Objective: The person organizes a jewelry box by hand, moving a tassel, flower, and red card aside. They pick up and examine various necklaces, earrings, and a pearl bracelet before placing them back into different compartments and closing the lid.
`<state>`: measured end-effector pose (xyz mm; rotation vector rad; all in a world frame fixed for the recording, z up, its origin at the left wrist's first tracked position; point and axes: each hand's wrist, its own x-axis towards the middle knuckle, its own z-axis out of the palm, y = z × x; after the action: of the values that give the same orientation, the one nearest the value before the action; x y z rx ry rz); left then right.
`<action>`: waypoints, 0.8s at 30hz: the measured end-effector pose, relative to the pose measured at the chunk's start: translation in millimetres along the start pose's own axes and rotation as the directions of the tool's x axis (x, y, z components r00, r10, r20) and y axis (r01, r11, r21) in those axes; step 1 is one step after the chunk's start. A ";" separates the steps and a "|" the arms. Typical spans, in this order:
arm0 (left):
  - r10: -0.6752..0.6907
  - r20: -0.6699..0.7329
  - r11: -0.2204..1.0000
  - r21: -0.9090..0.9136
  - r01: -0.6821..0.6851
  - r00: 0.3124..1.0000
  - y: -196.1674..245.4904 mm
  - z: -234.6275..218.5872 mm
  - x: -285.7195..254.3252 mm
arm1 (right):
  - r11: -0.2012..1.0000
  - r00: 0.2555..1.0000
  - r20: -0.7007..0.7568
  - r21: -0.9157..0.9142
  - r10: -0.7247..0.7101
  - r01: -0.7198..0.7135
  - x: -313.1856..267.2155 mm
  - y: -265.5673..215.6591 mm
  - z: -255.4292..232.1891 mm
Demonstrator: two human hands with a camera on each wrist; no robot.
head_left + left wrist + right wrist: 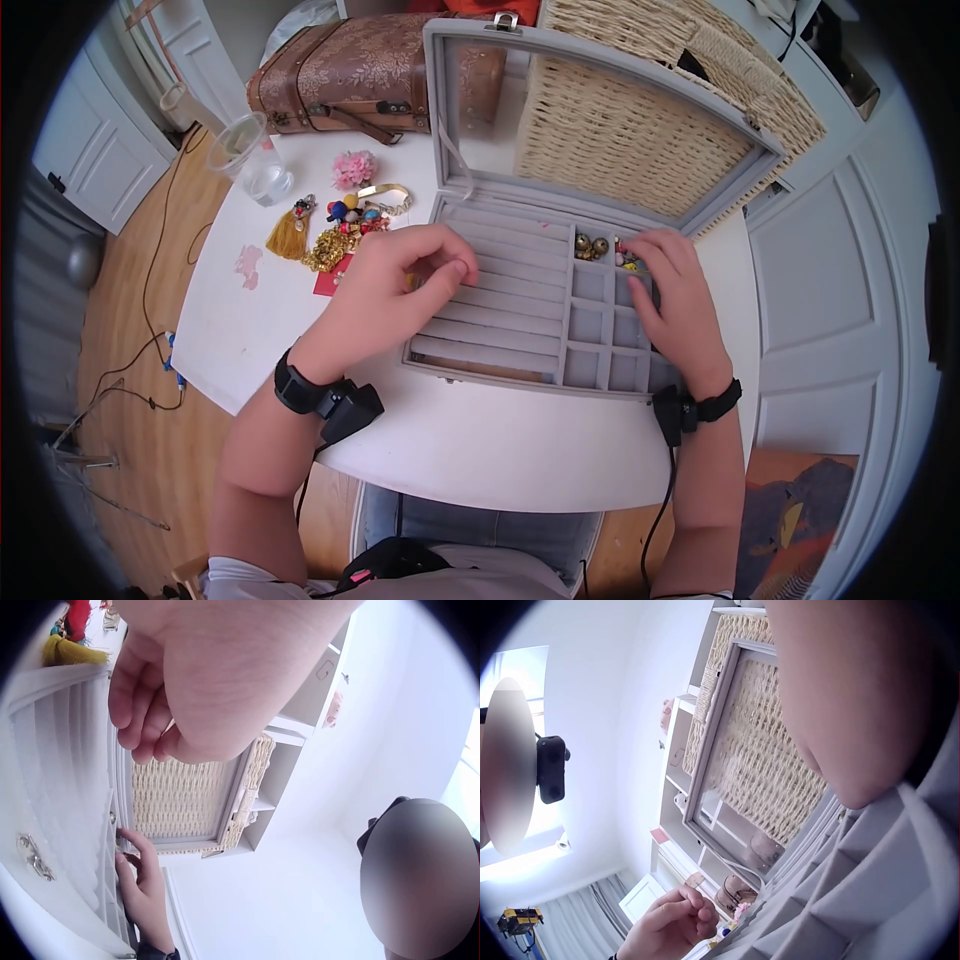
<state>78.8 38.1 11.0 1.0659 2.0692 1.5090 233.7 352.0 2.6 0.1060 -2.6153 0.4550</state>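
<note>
A grey jewelry box (590, 388) with its glass lid raised lies on the white table. My left hand (405, 280) hovers over the left side of its padded ring rows (510, 280), fingers loosely curled with nothing seen in them. At the upper right compartments, my right hand (680, 300) reaches in, thumb and fingers apart around a small colourful beaded piece (627, 262), which is partly hidden by the fingers. Round bronze-coloured beads (590, 247) sit in the compartment beside it. In the left wrist view, the right hand (142, 889) lies at the box's far end.
Left of the box lie a yellow tassel (290, 232), a gold chain heap (330, 250), a pink flower (354, 169) and a red card (328, 280). A clear plastic cup (265, 180) stands near the edge. Behind are a brown case (350, 70) and a woven basket (620, 130).
</note>
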 end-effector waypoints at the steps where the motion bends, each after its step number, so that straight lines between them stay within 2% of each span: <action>1: -0.005 -0.010 1.000 -0.006 0.005 1.000 0.6 -0.4 0.3 | 1.000 1.000 0.000 0.000 0.001 -0.001 -0.7 2.6 0.5; 3: 0.000 -0.002 1.000 0.001 0.000 1.000 -1.0 -0.4 0.7 | 0.999 0.998 0.046 -0.002 -0.040 0.040 -3.2 9.4 2.6; 8: 0.003 0.006 1.000 0.002 -0.003 1.000 -3.6 -3.1 1.0 | 0.999 0.998 0.060 -0.016 -0.027 0.028 -4.8 10.4 1.9; 11: -0.008 -0.050 1.000 -0.010 0.007 0.999 -8.1 -18.2 3.8 | 0.999 0.997 0.070 -0.024 -0.037 0.038 -4.9 11.6 2.5; 13: -0.010 -0.246 0.997 -0.070 -0.007 0.969 -16.6 -38.5 8.2 | 0.999 0.997 0.071 -0.020 -0.032 0.034 -6.0 11.7 1.1; 15: -0.014 -0.457 0.997 -0.075 -0.023 0.889 -32.1 -60.5 13.0 | 1.000 0.998 0.056 0.018 -0.020 0.019 -8.1 11.0 -0.8; 16: -0.012 -0.460 0.997 -0.072 -0.024 0.888 -38.6 -72.6 14.5 | 1.000 0.998 0.054 0.018 -0.023 0.022 -9.2 9.9 -2.7; 18: -0.003 -0.676 0.998 0.044 0.045 0.737 -51.0 -91.9 15.1 | 0.993 0.996 -0.042 0.081 0.084 -0.081 -14.5 7.4 -7.6; 19: -0.007 -0.680 0.998 0.043 0.050 0.733 -55.6 -98.2 15.0 | 0.993 0.996 -0.037 0.085 0.080 -0.076 -17.3 7.7 -9.2; 21: 0.192 -0.692 0.923 0.368 0.111 0.695 -63.6 -106.8 15.1 | 0.985 0.988 -0.042 0.093 0.151 -0.147 -20.4 9.7 -11.2; 22: 0.183 -0.668 0.916 0.383 0.123 0.721 -68.5 -107.4 14.7 | 0.985 0.988 -0.040 0.096 0.147 -0.143 -20.2 9.2 -10.3; 23: 0.181 -0.672 0.915 0.383 0.128 0.718 -70.0 -105.0 13.9 | 0.991 0.994 0.011 0.082 0.105 -0.105 -19.8 8.4 -9.0; 24: 0.264 -0.593 0.837 0.533 0.125 0.760 -69.5 -100.2 14.9 | 0.995 0.996 0.061 0.069 0.062 -0.066 -19.4 7.2 -7.4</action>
<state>-23.2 -25.5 -14.9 0.8589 3.1350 1.4955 252.9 361.1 -2.6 0.0604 -2.6662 0.5760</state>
